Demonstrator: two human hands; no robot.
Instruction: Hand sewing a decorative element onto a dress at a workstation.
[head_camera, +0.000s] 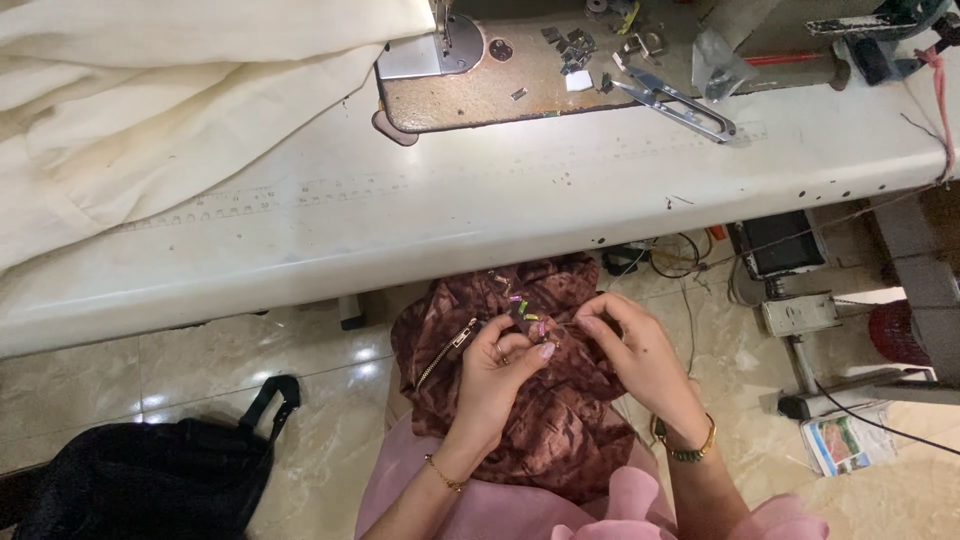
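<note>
Resting low in the centre of the frame, the left hand (500, 365) curls palm-up under a bunched brown patterned garment (540, 420), fingers closed on the fabric near a metal zipper (447, 352). Just right of it, the right hand (640, 345) bends at the wrist, thumb and fingertips pinched together on the cloth edge where small green and pink clips (528, 310) sit. Each wrist wears a gold bracelet. The garment lies in the lap over pink ruffled fabric (620, 505), below the front edge of the worktop (450, 215).

That pale, scuffed worktop crosses the upper half of the frame and hides whatever lies beyond the garment's top fold. On it, upper left, cream cloth (160, 90) is heaped in soft folds; upper centre shows a sewing machine's worn brown bed (470, 85); metal thread snips (675, 100) lie to its right. A black bag (150, 485) slumps on the glossy marble floor (200, 385) at lower left.
</note>
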